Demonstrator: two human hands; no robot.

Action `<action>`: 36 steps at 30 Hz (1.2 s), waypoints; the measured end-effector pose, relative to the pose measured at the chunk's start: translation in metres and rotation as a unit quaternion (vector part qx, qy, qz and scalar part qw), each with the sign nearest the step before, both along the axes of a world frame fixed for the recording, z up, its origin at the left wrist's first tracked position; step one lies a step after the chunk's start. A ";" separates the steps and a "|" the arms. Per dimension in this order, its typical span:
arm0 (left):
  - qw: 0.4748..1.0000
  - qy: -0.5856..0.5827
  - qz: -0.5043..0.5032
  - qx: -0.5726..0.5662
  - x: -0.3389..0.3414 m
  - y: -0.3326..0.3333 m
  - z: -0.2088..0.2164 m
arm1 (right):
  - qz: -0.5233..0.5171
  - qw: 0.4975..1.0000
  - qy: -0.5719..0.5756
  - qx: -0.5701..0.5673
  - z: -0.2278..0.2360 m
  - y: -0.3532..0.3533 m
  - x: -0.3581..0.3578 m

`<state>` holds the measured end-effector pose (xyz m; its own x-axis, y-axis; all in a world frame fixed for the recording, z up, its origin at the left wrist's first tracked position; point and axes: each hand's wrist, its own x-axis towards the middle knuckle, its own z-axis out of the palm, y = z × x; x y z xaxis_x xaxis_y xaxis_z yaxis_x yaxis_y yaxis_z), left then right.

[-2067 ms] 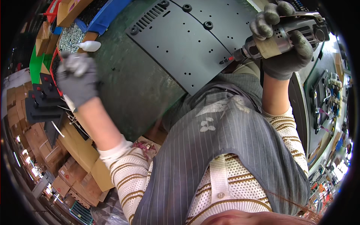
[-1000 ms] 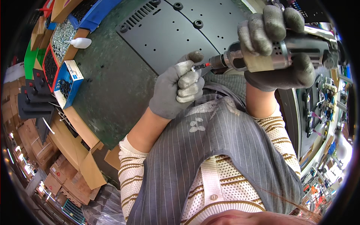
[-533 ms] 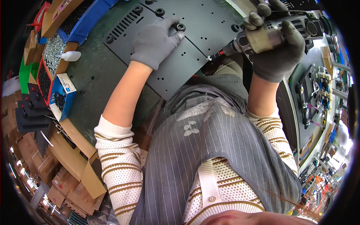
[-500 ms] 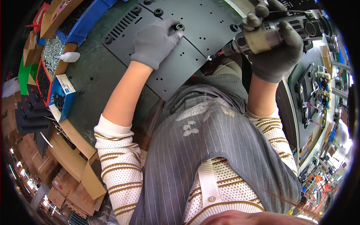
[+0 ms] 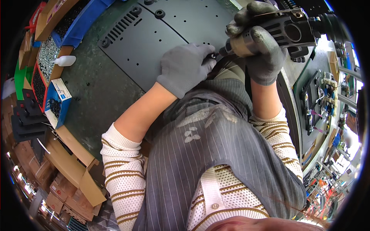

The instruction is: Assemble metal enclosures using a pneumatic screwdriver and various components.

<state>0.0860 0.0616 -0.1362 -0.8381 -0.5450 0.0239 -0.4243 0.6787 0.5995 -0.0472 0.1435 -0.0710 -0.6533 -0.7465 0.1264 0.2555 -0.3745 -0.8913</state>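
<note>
Grey-gloved, my left hand (image 5: 185, 67) pinches a small round black rubber foot (image 5: 211, 56) at the near right corner of a black metal panel (image 5: 150, 54). My right hand (image 5: 266, 54), also gloved, grips a power screwdriver (image 5: 296, 32) with a dark body and a tan band. The driver's nose points left at the foot, close to my left fingertips; whether the bit touches a screw there is too small to tell. Similar round feet (image 5: 159, 14) sit on the panel's far part, and another foot (image 5: 105, 42) is at its left corner beside the slots.
On the left of the green work surface (image 5: 96, 100) stand a blue bin (image 5: 86, 21), a tray of silver screws (image 5: 47, 56), a white bottle (image 5: 66, 61) and a blue box (image 5: 61, 109) of black parts. An open cardboard box (image 5: 73, 158) lies nearer. Another bench (image 5: 320, 73) is at the right.
My left hand has moved right and nearer with the rubber foot to the panel's corner. The screwdriver has swung in, its nose now meeting the area by my left fingertips.
</note>
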 end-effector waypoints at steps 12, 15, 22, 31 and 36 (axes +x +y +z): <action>0.999 -0.048 -0.020 -0.005 0.000 -0.006 0.007 | 0.134 0.989 0.016 0.054 -0.018 -0.010 -0.010; 0.989 -0.118 0.017 0.092 0.004 -0.015 0.005 | 0.146 0.985 0.010 0.089 -0.017 -0.012 -0.012; 0.598 0.319 0.179 0.713 0.032 -0.070 -0.014 | 0.199 0.979 0.017 0.037 -0.005 -0.016 -0.016; 0.631 0.340 0.187 0.671 0.062 -0.029 0.009 | 0.141 0.957 -0.110 -0.230 0.027 -0.013 0.013; 0.510 0.370 0.162 0.759 0.065 -0.006 0.003 | 0.152 0.939 -0.165 -0.261 0.031 -0.009 0.032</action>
